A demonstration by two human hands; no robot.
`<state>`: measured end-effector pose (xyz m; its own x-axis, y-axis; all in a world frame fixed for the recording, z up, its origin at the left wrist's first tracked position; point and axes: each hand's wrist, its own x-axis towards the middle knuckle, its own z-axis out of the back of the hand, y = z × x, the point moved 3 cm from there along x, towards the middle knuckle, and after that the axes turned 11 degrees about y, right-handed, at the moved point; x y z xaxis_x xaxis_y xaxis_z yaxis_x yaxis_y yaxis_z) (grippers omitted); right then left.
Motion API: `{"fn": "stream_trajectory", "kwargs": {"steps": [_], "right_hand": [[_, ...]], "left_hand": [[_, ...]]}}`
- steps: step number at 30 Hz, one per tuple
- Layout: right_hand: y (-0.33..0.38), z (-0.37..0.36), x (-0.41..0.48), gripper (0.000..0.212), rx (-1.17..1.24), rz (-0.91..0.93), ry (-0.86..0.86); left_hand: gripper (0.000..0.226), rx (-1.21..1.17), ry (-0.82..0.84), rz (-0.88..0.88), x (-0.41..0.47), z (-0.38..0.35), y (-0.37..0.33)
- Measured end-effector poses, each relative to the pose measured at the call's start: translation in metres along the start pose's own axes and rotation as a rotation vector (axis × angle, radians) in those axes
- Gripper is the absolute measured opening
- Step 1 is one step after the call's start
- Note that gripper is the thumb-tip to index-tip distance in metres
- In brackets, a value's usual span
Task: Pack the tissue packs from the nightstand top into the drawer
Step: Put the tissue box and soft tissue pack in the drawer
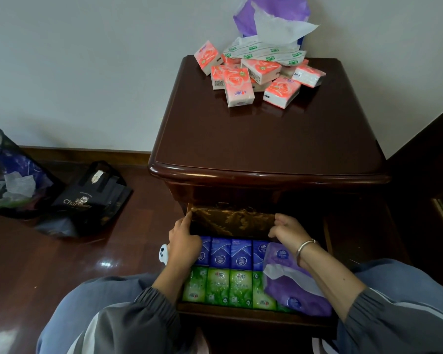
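Dark wood nightstand (pixel 266 139) takes up the middle of the shot, with its drawer (pixel 228 312) pulled out at the bottom front. On the floor left of the nightstand are a mesh bin (pixel 3 146) and a black bag (pixel 92 198). The pink tissue packs (pixel 253 77) sit in a loose heap at the back of the nightstand top, none of them in the drawer. A white soft pack (pixel 264 53) and a purple bag (pixel 271 16) are behind them against the wall.

In the nightstand's drawer there's a gold patterned box (pixel 232 222) across the back and a purple soft pack (pixel 297 290) on the right (tissue poking out). There's also a row of blue packs (pixel 230 254), with a row of green packs (pixel 228 287) nearest the front.

Left hand (pixel 184 241) has its fingers curled round the box's left end, and right hand (pixel 289 232) clamps the right end. Silver bracelet (pixel 304 247) on the right wrist.
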<state>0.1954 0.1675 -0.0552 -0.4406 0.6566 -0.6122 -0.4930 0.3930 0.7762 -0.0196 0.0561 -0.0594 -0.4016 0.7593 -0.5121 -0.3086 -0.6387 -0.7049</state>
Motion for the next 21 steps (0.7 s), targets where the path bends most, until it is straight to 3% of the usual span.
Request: {"fn": "stream_trajectory", "kwargs": {"steps": [8, 12, 21], "right_hand": [[0.0, -0.003, 0.006, 0.041, 0.023, 0.024, -0.057], [-0.005, -0.006, 0.006, 0.069, -0.099, -0.051, -0.008], [-0.01, -0.006, 0.003, 0.072, -0.259, -0.076, 0.008]], "left_hand": [[0.079, -0.009, -0.016, 0.084, 0.003, -0.005, 0.002], [0.075, -0.008, -0.018, 0.11, 0.001, -0.007, 0.006], [0.071, 0.027, -0.008, 0.126, -0.008, -0.009, 0.011]]}}
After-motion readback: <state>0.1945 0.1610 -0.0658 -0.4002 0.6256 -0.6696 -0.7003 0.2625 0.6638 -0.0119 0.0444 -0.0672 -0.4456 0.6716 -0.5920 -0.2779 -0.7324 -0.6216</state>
